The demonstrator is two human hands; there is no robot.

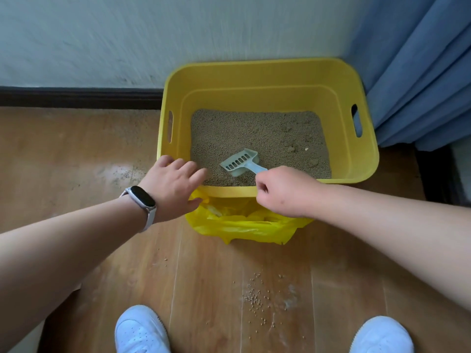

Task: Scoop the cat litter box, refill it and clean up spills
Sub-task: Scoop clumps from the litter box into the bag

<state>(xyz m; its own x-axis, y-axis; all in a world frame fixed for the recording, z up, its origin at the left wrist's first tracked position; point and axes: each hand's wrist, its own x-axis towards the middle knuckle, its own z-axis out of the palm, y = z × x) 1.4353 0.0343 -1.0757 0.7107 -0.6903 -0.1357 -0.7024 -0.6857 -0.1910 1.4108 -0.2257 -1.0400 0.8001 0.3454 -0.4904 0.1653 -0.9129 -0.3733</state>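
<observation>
Spillage is the likeliest trouble from here. The right hand [283,191] is closed round the handle of the pale blue slotted plastic scoop [240,161], whose head lies low on the beige granular litter [242,131] near the front edge of the yellow plastic litter box [257,72]. The left hand [175,184] grips the box's front-left corner, fingers over the rim, thumb outside. The crumpled yellow plastic bag [242,225] sits on the wooden floor [204,276] against the box's front wall. A loaded scoop lifted fast or tilted could shed granules past its mouth, adding to the scattered loose granules [254,299] near the white shoes [141,329]. Small clumps [290,149] toward the right edge look crumbly and may break under hard digging.
</observation>
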